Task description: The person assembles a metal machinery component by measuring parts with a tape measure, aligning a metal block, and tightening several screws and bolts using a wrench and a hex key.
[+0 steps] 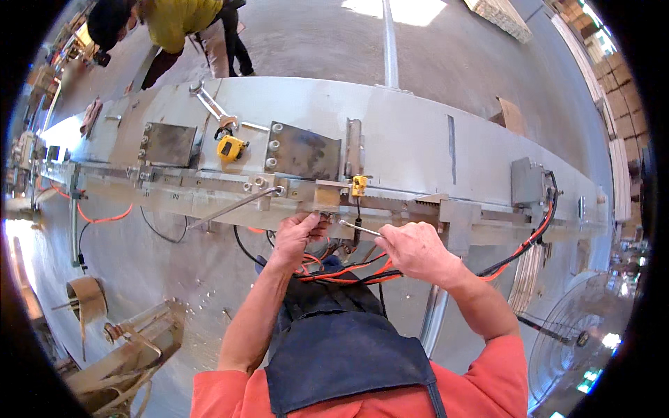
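A dark apron [348, 355] is seen nearest, with orange and black cables [369, 276] strung in front of it, below the hands. A slim metal tool [359, 228] is held in the closed grip of the right hand [414, 249], its tip pointed toward the left hand [298, 238]. The left grip is drawn in at the bench's front edge; whether anything is pinched cannot be told. A long metal rod [237, 207] is slanted out to the left. Farther back, a yellow tape measure [230, 148] and wrenches [209, 101] are laid among dark plates [304, 152] on the grey bench [404, 132]. Beyond the concrete floor [320, 42], stacked timber [498, 17] is seen; a person in yellow [178, 24] is bent over, upper left.
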### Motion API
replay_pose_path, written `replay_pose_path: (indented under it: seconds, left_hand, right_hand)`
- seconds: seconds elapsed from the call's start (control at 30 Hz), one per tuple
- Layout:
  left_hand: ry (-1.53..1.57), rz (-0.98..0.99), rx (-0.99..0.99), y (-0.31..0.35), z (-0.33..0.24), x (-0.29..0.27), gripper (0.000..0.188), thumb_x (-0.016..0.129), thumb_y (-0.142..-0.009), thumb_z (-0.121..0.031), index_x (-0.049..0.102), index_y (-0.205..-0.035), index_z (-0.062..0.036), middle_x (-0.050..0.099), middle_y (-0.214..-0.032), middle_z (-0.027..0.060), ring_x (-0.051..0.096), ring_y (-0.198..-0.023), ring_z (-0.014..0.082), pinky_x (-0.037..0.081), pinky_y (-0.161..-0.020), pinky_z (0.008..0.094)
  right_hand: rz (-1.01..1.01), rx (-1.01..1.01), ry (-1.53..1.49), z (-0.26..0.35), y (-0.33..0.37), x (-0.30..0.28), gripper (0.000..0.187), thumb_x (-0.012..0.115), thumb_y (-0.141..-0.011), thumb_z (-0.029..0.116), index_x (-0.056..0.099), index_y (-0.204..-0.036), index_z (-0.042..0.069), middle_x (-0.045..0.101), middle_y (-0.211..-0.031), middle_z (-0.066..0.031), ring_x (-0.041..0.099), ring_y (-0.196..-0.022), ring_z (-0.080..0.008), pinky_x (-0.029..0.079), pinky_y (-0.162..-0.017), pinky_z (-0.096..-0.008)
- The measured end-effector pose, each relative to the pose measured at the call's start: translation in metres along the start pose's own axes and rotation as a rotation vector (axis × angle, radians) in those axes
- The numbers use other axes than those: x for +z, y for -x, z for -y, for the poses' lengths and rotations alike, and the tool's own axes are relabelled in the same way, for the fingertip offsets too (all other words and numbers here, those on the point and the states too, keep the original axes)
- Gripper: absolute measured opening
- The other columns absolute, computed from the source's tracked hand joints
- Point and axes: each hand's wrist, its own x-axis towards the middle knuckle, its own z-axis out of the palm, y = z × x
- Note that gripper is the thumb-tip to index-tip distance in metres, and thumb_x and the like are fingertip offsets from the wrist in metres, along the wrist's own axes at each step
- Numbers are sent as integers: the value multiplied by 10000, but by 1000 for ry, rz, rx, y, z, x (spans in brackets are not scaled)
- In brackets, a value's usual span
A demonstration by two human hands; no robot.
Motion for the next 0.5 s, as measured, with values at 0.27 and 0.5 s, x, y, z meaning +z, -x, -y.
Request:
replay_pose_path:
  seconds: [0.27, 0.5]
  left_hand:
    - [47, -83, 72, 4, 7, 5, 269, 696, -952, -263, 720, -1021, -4, 735, -917, 60, 669, -791, 137, 544, -757, 293]
    - [340, 30, 68, 9, 31, -12, 218, 685, -958, -158, 705, -1122, -15, 739, -1025, 73, 685, -857, 142, 564, -779, 287]
  right_hand:
    - [152, -91, 190, 42, -52, -34, 281, 583, -972, 268, 619, -822, 33, 636, -643, -183, 657, -633, -388, 505, -586, -487]
    - [332, -135, 395, 72, -102, -44, 196, 621, -838, 161, 705, -746, 10, 688, -740, -211, 692, -729, -383, 534, -654, -475]
